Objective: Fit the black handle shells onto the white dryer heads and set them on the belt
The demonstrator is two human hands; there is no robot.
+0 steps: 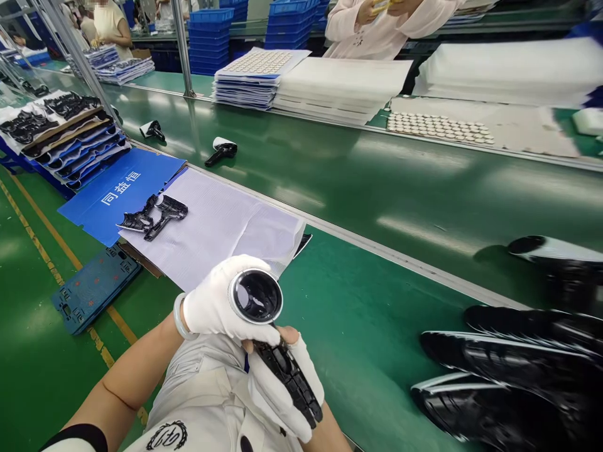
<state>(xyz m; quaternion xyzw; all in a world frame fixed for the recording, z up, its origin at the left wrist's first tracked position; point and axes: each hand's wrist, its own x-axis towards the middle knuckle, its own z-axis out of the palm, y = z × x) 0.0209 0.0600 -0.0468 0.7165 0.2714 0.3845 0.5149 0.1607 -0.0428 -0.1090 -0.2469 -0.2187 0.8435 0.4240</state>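
Close to my body I hold a hair dryer housing, its round barrel opening turned up and its black handle slanting down to the right. Wrapped around the barrel is my left hand, in a white glove. My right hand, gloved with bare fingertips showing, is closed around the handle. Two black shell pieces lie on a white sheet just beyond my left hand. Several black-and-white housings rest at the right, blurred.
A green conveyor belt runs past the bench, carrying small black-and-white dryers. Stacked trays of black parts stand at left. Paper stacks line the far side, where a person in pale sleeves works. A blue-grey panel sits low at left.
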